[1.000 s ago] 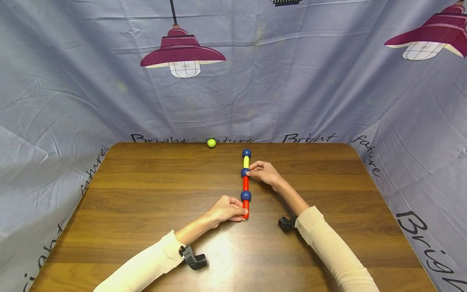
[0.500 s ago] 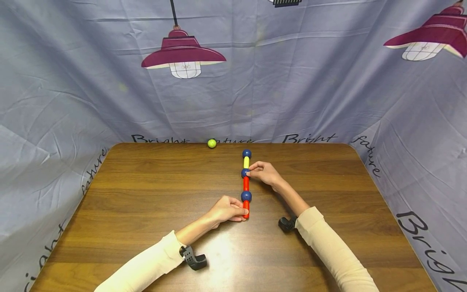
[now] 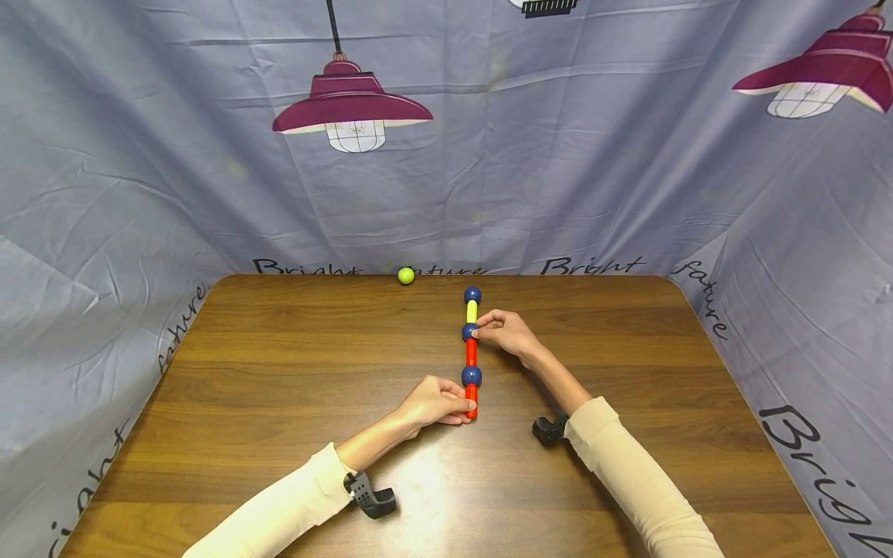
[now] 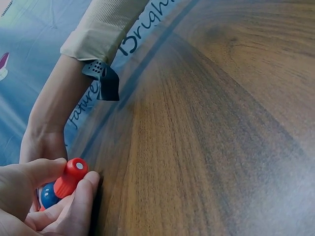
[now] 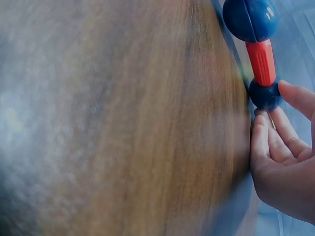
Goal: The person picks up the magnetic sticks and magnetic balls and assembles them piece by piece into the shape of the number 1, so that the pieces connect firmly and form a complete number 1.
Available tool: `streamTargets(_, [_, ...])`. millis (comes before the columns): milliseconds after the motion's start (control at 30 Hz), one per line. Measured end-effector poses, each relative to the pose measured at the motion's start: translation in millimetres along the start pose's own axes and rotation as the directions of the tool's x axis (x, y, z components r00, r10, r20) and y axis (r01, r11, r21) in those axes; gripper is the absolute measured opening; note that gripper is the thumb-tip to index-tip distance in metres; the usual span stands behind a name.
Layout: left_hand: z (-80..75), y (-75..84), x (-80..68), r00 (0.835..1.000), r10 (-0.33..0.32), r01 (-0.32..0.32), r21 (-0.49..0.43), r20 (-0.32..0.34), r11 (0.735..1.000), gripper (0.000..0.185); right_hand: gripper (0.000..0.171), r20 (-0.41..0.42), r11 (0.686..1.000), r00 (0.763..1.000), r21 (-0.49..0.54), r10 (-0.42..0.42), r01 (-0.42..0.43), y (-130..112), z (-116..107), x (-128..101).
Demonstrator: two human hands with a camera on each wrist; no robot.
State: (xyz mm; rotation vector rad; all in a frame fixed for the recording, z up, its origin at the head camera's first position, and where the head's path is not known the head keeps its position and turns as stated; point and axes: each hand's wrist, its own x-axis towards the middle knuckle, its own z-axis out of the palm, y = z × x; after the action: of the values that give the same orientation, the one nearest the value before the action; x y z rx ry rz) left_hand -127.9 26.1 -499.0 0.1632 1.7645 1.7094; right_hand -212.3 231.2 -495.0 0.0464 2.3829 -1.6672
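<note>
Both hands on the rod-and-ball chain [image 3: 470, 355], centre of frame.

I see my left hand [image 3: 434, 401] pinching its near red rod [image 3: 470, 401], my right hand [image 3: 508, 332] pinching the middle blue ball [image 3: 469, 332]; the chain lies on the worktop [image 3: 279, 372], with a green ball [image 3: 406, 275] at the far edge.

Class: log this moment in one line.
left hand: pinches near red rod | right hand: pinches middle blue ball | chain on table

The right wrist view is blurred; the left hand [image 4: 34, 201] is cut off by the frame edge.
</note>
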Motion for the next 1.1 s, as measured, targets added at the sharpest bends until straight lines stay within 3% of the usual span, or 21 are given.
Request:
streamTargets(233, [5.2,19.8,-18.2,1.0,0.022,-0.022,0.012,0.002,1.0,0.017,0.027,-0.008,1.0,1.0,-0.003,-0.007,0.007,0,0,0])
streamTargets(700, [0.7,-1.1,0.1,1.0,0.012,-0.012,0.008,-0.005,1.0,0.019,0.028,-0.008,1.0,1.0,-0.004,-0.012,0.012,-2,2,-2])
streamTargets(1100, [-0.7,3.7,-1.6,1.0,-0.016,0.016,0.026,0.012,1.0,0.02,0.029,-0.009,1.0,1.0,0.012,-0.01,0.01,0,2,-2])
